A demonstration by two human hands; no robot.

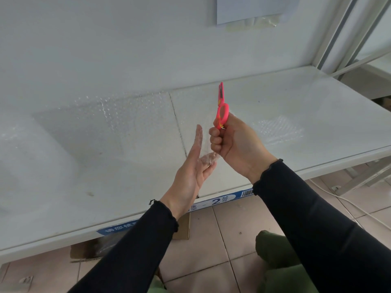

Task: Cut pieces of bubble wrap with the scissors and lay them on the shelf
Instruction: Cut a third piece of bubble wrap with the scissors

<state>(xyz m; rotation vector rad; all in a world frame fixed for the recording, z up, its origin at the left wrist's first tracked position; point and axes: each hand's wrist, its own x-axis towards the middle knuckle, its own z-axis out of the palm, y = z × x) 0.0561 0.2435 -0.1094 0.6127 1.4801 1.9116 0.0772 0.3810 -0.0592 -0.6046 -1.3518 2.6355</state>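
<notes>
My right hand (234,144) is shut on the pink scissors (222,108), which point up above the white shelf (127,187). A small crumpled scrap of bubble wrap (208,158) sits between my right fist and the fingers of my left hand (191,172). That hand is held flat and upright, fingers straight, touching the scrap. A large sheet of bubble wrap (101,119) lies flat on the shelf at the left. A smaller piece (279,129) lies on the shelf at the right.
The shelf's front edge carries blue labels (220,200). A metal upright (347,32) stands at the far right. Cardboard (182,229) and a white cable (359,210) lie on the tiled floor below. A paper sheet (251,9) hangs on the back wall.
</notes>
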